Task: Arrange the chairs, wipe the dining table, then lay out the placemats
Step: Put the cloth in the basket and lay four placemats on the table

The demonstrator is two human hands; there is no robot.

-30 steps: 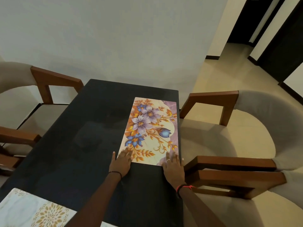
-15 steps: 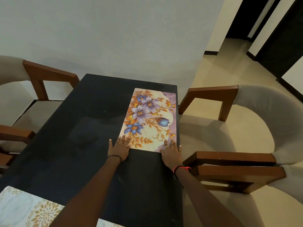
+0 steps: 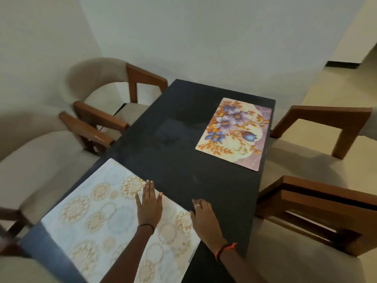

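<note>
While I am laying out the placemats, which I judge to be the last step of the task, both my hands are resting at the pale placemat (image 3: 98,211) with the gold rosettes, which is lying at about seven o'clock on the dark counter (image 3: 183,160). My left hand (image 3: 150,205) is pressing flat on the mat near its far edge, with the fingers straight. My right hand (image 3: 204,217) is touching the mat's right corner, with relaxed fingers partly on the bare counter. The hands are a little apart and are gripping nothing.

This mat is seeming to me slightly turned against the counter's left edge, though the wide lens is making me unsure. So I am thinking the next move is calling for a gentle slide with flat palms, until the mat is sitting square before the near left chair (image 3: 40,160). The floral placemat (image 3: 234,135) is lying at about one o'clock, close along the right edge, before the far right chair (image 3: 318,123).

I am finding no brand, label or writing to read on either mat; only the printed patterns are showing.
</note>
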